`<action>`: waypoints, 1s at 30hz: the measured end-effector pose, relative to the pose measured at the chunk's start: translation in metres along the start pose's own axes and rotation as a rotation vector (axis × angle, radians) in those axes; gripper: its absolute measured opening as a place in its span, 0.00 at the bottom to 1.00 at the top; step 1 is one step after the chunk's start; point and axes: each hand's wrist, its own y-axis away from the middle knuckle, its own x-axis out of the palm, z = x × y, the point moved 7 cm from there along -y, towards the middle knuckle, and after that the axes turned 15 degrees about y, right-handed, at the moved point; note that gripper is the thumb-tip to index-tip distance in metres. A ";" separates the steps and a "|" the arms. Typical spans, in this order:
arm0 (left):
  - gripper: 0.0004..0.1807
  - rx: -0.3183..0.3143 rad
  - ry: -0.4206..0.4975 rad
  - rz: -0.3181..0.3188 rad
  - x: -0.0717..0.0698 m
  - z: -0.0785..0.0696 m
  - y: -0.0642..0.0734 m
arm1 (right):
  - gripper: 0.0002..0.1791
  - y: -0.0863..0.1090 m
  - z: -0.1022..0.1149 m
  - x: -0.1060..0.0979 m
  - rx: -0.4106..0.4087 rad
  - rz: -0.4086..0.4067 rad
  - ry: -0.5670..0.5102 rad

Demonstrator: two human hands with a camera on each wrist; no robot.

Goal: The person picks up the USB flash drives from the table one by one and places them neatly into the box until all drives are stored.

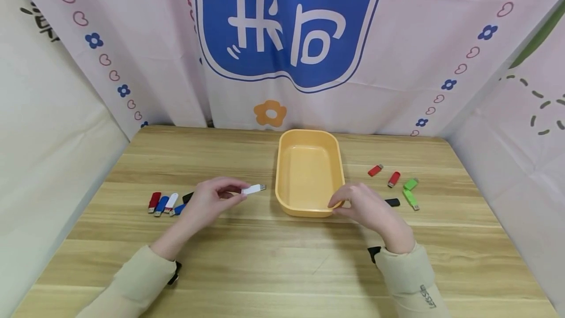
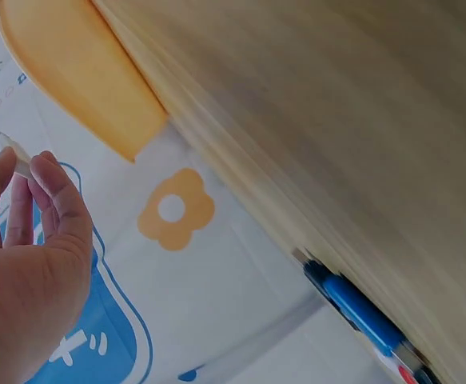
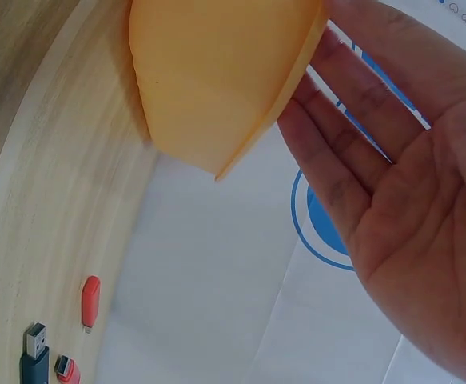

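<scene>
My left hand [image 1: 216, 198] pinches a white USB flash drive [image 1: 251, 189] between thumb and fingertips, its metal plug pointing right toward the box. In the left wrist view the same flash drive [image 2: 15, 154] sticks up from the fingertips. A yellow plastic box [image 1: 282, 205] stands on the table with nothing inside. At its near right corner, my right hand [image 1: 364, 207] holds the rim, fingers over the edge and thumb outside. The right wrist view shows those fingers [image 3: 328, 152] lying along the box's rim.
Left of the left hand lie a dark red flash drive [image 1: 154, 202], a blue one [image 1: 161, 206], another white one [image 1: 171, 202] and others. Right of the box are red [image 1: 394, 179], green [image 1: 411, 199] and black [image 1: 392, 202] flash drives. A printed curtain [image 1: 176, 87] hangs behind the table.
</scene>
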 end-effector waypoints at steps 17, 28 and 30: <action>0.12 0.109 -0.010 0.031 0.036 -0.019 -0.022 | 0.05 0.000 0.000 -0.001 0.011 0.004 0.009; 0.11 0.181 -0.017 0.029 0.060 -0.037 -0.034 | 0.04 -0.001 0.001 -0.001 -0.018 -0.004 0.017; 0.11 0.207 -0.018 0.029 0.062 -0.039 -0.036 | 0.04 -0.001 0.001 0.000 -0.021 -0.004 0.013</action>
